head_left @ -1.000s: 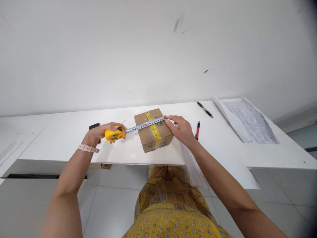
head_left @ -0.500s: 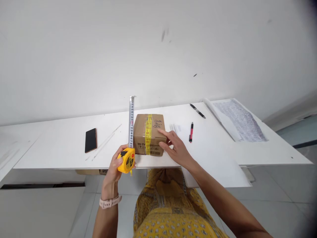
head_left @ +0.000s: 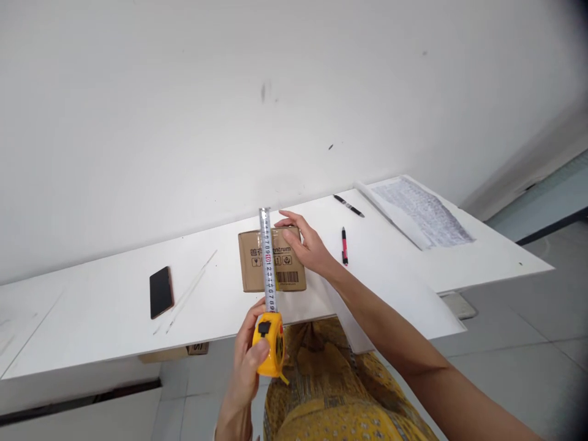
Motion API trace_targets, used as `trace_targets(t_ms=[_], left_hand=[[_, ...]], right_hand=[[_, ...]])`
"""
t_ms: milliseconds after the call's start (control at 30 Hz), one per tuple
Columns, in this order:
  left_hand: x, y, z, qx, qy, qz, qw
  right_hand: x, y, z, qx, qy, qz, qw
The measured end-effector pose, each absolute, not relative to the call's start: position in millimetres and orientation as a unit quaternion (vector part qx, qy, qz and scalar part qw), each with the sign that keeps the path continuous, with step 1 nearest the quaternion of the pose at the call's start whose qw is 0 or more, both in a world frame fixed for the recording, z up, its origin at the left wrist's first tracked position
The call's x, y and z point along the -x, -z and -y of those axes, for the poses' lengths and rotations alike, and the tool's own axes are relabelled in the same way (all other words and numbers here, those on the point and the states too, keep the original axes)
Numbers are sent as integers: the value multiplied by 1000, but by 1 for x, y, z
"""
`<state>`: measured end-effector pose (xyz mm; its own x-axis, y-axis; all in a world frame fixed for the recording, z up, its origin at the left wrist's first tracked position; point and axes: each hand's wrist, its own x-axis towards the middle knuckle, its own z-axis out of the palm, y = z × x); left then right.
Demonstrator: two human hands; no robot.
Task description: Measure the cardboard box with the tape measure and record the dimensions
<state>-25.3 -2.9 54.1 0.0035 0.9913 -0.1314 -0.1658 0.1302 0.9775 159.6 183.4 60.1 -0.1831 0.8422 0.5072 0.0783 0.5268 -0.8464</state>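
Observation:
A small brown cardboard box [head_left: 287,272] with a barcode and printed lettering lies on the white table [head_left: 114,306]. My left hand [head_left: 250,358] is closed round a yellow tape measure [head_left: 270,343] held below the table's front edge. Its steel blade [head_left: 266,257] runs up and away across the box's top. My right hand [head_left: 305,244] rests on the box's far right corner, fingers curled over the edge near the blade's tip.
A black phone [head_left: 160,291] lies left of the box. A red pen [head_left: 344,245] and a black pen [head_left: 348,206] lie to the right, then a printed sheet [head_left: 420,211]. White paper [head_left: 413,306] overhangs the front edge. A wall stands behind.
The box has been turned onto another face, barcode side up. My left hand pulled the tape measure toward me and right, laying the blade over the box. My right hand moved to the far corner.

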Motion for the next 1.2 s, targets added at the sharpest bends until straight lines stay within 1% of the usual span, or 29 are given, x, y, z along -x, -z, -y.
trace_targets(t_ms=[100, 300, 433, 567, 767, 1200], left_hand=[[20, -49, 5, -389, -496, -483, 607], [19, -46, 5, -377, -493, -484, 617], [14, -36, 9, -370, -481, -486, 629], [5, -22, 14, -396, -476, -465, 632], [-10, -8, 9, -450, -485, -474, 581], [0, -1, -1, -430, -476, -439, 629]], right_hand=[[-159, -62, -182, 338, -333, 700, 534], [-160, -66, -187, 331, -263, 737, 527], [-159, -64, -192, 330, -228, 749, 527], [-157, -60, -199, 315, -235, 744, 541], [-156, -58, -203, 317, -246, 732, 551], [-157, -60, -204, 304, -255, 729, 559]])
